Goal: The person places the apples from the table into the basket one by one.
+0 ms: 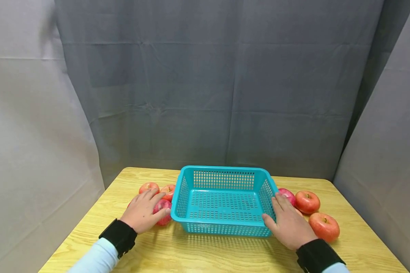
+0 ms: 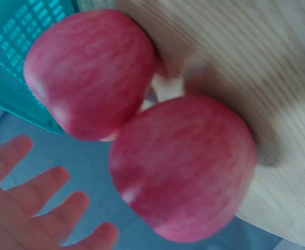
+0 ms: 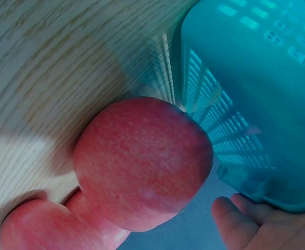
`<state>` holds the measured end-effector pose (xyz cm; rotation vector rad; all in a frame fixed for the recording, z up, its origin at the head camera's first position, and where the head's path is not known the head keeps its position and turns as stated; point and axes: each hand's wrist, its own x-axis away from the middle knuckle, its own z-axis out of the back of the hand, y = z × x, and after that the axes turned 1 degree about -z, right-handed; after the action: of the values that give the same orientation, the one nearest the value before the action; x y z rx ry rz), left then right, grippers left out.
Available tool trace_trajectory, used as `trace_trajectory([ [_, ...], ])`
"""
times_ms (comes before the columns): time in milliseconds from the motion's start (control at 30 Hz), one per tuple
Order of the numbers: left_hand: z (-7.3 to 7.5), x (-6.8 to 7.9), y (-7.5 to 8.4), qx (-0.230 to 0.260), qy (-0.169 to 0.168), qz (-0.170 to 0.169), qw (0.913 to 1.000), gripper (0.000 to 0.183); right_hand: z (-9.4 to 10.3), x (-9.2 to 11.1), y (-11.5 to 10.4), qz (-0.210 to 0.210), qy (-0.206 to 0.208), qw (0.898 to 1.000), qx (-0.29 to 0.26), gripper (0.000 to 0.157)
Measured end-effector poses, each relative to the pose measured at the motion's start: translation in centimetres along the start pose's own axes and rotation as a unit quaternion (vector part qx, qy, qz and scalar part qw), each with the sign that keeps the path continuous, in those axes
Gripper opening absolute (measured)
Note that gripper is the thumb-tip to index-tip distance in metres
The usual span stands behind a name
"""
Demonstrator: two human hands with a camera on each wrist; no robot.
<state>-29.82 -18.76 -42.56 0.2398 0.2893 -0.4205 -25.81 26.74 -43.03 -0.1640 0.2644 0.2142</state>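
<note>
A turquoise plastic basket [image 1: 222,222] with slotted walls stands upright at the middle of the table. My left hand [image 1: 143,210] hovers over a group of red apples [image 1: 162,218] to its left, fingers spread, thumb near the basket's rim. The left wrist view shows those fingers [image 2: 40,190] apart from two large apples [image 2: 186,166]. At the basket's right wall lies my right hand [image 1: 288,225], fingers extended along the rim with the thumb apart. Several apples [image 1: 307,202] sit just right of that hand; one apple [image 3: 144,161] is close beside the basket wall.
The light wooden table [image 1: 205,258] has rounded far corners. A grey cloth [image 1: 205,94] hangs behind it, with paler cloths [image 1: 37,151] at both sides. The farthest-right apple [image 1: 324,226] lies near the right wrist.
</note>
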Motion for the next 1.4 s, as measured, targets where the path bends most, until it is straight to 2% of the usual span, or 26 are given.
trace_trajectory([
  [600,-1.4,1.3,-3.8,0.002,0.007,0.032,0.9995,0.064,0.3,-0.1,-0.2,-0.012,-0.008,1.000,-0.004,0.091],
  [900,-1.7,2.0,-4.6,0.003,0.001,0.053,0.9986,0.061,0.1,0.1,-0.4,-0.020,-0.013,1.000,-0.006,0.094],
  [1033,-1.8,2.1,-4.8,-0.003,-0.005,0.061,0.9981,0.060,0.1,0.0,-0.5,-0.023,-0.017,1.000,-0.001,0.091],
  [1233,-1.4,2.4,-4.7,-0.004,-0.008,0.060,0.9982,0.058,0.3,0.0,-0.5,-0.015,-0.012,1.000,0.005,0.085],
  [1400,-1.5,2.4,-5.1,-0.011,-0.009,0.063,0.9979,0.061,0.4,0.0,-0.7,-0.013,-0.007,1.000,0.004,0.086],
])
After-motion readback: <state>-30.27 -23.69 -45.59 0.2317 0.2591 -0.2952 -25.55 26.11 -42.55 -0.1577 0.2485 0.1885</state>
